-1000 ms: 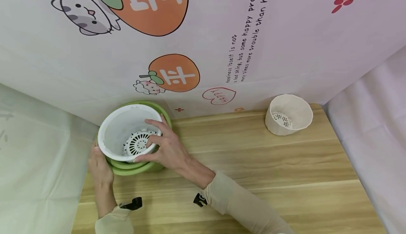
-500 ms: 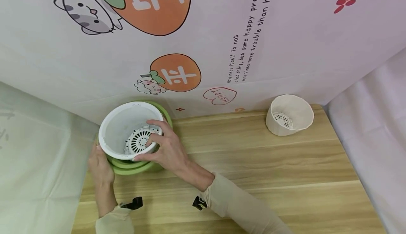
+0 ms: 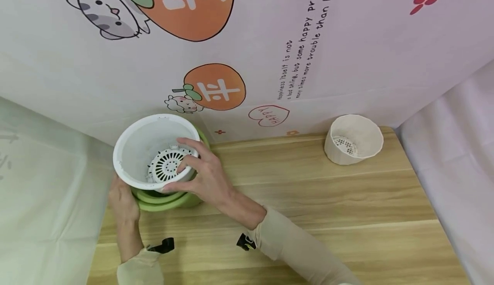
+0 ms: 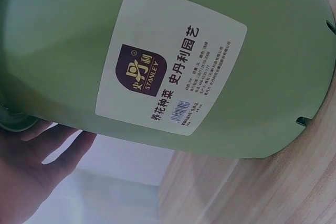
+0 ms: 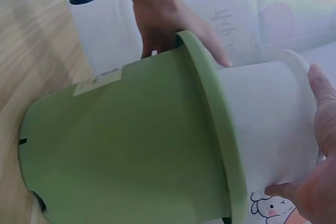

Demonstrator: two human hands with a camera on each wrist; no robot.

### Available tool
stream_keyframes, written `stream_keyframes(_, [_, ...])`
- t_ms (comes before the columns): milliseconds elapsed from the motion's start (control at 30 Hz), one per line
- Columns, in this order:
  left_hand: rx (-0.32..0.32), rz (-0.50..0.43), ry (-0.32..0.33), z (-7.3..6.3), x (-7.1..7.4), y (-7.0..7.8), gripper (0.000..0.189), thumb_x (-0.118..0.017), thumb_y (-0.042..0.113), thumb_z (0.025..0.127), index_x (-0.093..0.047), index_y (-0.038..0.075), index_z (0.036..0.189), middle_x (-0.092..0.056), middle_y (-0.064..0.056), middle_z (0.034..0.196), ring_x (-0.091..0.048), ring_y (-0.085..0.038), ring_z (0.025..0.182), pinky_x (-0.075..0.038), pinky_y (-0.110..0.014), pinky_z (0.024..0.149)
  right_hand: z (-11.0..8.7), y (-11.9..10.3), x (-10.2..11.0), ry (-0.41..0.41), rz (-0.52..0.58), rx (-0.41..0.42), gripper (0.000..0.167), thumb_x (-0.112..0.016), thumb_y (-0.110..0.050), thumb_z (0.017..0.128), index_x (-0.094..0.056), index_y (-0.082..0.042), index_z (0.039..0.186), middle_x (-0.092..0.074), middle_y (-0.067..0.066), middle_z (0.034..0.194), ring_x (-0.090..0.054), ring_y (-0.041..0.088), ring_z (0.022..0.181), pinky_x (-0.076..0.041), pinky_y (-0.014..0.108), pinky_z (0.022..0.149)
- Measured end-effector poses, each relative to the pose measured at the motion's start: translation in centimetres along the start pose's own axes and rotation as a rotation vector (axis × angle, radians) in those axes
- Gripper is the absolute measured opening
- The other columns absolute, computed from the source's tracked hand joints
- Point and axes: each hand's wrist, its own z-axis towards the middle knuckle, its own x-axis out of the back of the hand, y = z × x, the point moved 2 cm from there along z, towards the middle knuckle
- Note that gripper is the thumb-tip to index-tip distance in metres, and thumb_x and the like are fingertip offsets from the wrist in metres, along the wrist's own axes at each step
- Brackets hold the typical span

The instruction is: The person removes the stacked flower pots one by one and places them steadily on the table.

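A white flower pot (image 3: 135,154) with a slotted bottom rises out of a green flower pot (image 3: 162,206); its lower part is hidden inside. My right hand (image 3: 208,175) holds the white pot at its right-hand rim, some fingers reaching inside. At the green pot's left side, my left hand (image 3: 125,203) grips it just by the rim. The right wrist view shows the green pot (image 5: 126,140) standing on the table, the white pot's wall (image 5: 268,121) well above its rim. A printed label (image 4: 173,61) fills much of the left wrist view.
A cream faceted pot (image 3: 337,154) with a perforated bottom stands at the back right of the wooden table (image 3: 308,199). Behind the table hangs a printed cloth (image 3: 339,62). White cloth (image 3: 42,190) also borders the left side, close to the left hand.
The right hand has raised the white pot a little out of the green one, most clearly in the last half second. The left hand stays at the green pot's side.
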Motion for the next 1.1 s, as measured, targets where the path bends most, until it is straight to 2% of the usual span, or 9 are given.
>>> stream_keyframes(167, [-0.03,-0.027,-0.014,0.1,0.1,0.1,0.056,-0.032,0.041,0.108,-0.052,0.002,0.142,-0.046,-0.016,0.149,-0.038,-0.028,0.141,-0.026,-0.031,0.118,0.4,-0.2,0.5,0.017,0.004,0.012,0.042,-0.096,-0.035,0.06,-0.064,-0.011,0.074,-0.053,0.013,0.14,-0.047,0.021,0.135,-0.035,0.027,0.113])
stream_keyframes(433, [-0.013,-0.058,-0.001,0.1,0.2,-0.3,0.055,-0.034,0.042,0.108,-0.054,0.004,0.141,-0.047,-0.016,0.149,-0.04,-0.026,0.14,-0.026,-0.031,0.118,1.0,-0.7,1.5,0.033,0.014,0.045,0.043,-0.096,-0.035,0.059,-0.064,-0.01,0.074,-0.055,0.014,0.138,-0.047,0.022,0.134,-0.034,0.03,0.114])
stream_keyframes(567, [0.009,-0.058,0.007,0.0,0.1,-0.2,0.054,-0.035,0.042,0.107,-0.053,0.005,0.142,-0.047,-0.016,0.149,-0.04,-0.027,0.14,-0.026,-0.031,0.118,1.4,-1.0,2.2,0.062,0.029,0.076,0.045,-0.097,-0.034,0.057,-0.063,-0.01,0.074,-0.059,0.014,0.128,-0.056,0.021,0.125,-0.036,0.031,0.113])
stream_keyframes(667, [0.055,-0.029,0.013,0.0,0.1,0.0,0.051,-0.034,0.039,0.108,-0.053,0.006,0.143,-0.049,-0.015,0.148,-0.041,-0.029,0.139,-0.028,-0.031,0.117,1.6,-1.2,2.6,0.083,0.029,0.097,0.046,-0.098,-0.034,0.055,-0.063,-0.01,0.074,-0.061,0.013,0.121,-0.061,0.019,0.113,-0.041,0.028,0.108])
stream_keyframes(800, [0.11,0.034,0.01,0.0,0.1,0.1,0.048,-0.032,0.034,0.109,-0.052,0.007,0.144,-0.048,-0.013,0.149,-0.04,-0.03,0.14,-0.028,-0.032,0.117,1.9,-1.6,3.2,0.1,0.027,0.116,0.047,-0.098,-0.034,0.054,-0.063,-0.01,0.075,-0.061,0.013,0.116,-0.061,0.019,0.108,-0.045,0.027,0.104])
stream_keyframes(900, [0.107,0.054,0.008,0.1,0.1,0.1,0.047,-0.034,0.032,0.109,-0.053,0.007,0.143,-0.047,-0.012,0.15,-0.039,-0.029,0.141,-0.027,-0.032,0.118,2.0,-1.9,3.9,0.113,0.02,0.121,0.048,-0.098,-0.035,0.053,-0.063,-0.011,0.074,-0.062,0.012,0.112,-0.06,0.019,0.103,-0.047,0.023,0.096])
stream_keyframes(1033, [0.072,0.052,0.005,0.1,0.1,0.1,0.046,-0.035,0.031,0.108,-0.055,0.005,0.141,-0.047,-0.01,0.15,-0.039,-0.027,0.141,-0.027,-0.032,0.118,2.2,-2.3,4.7,0.14,0.007,0.134,0.049,-0.098,-0.036,0.051,-0.064,-0.01,0.073,-0.063,0.011,0.111,-0.058,0.017,0.09,-0.048,0.019,0.08])
stream_keyframes(1100, [0.057,0.05,0.007,0.0,0.2,0.1,0.046,-0.036,0.031,0.108,-0.057,0.004,0.139,-0.047,-0.009,0.15,-0.039,-0.026,0.141,-0.027,-0.032,0.118,2.3,-2.5,5.0,0.151,0.005,0.146,0.049,-0.099,-0.035,0.051,-0.065,-0.009,0.074,-0.064,0.011,0.111,-0.059,0.017,0.088,-0.049,0.02,0.079])
